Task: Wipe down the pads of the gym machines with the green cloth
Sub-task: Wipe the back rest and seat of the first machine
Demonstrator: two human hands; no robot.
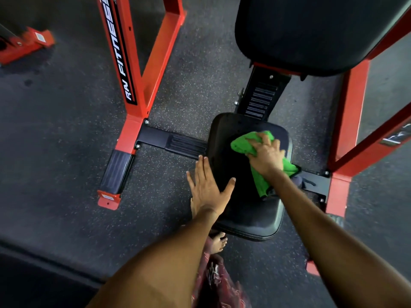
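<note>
Crumpled bright green microfibre cloth [244, 144] lies on the black padded vinyl seat [249, 210], bunched under the right hand [268, 155], whose curled fingers grip it. Left hand [206, 190] rests flat, fingers straight, on the seat's left edge. Red steel frame [142, 85] stands beyond the left hand.

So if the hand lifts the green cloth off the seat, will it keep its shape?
Probably not. The green cloth bunches under the right hand and drapes over the seat pad edge, so it looks floppy and light. On that smooth pad it should slide easily.
</note>
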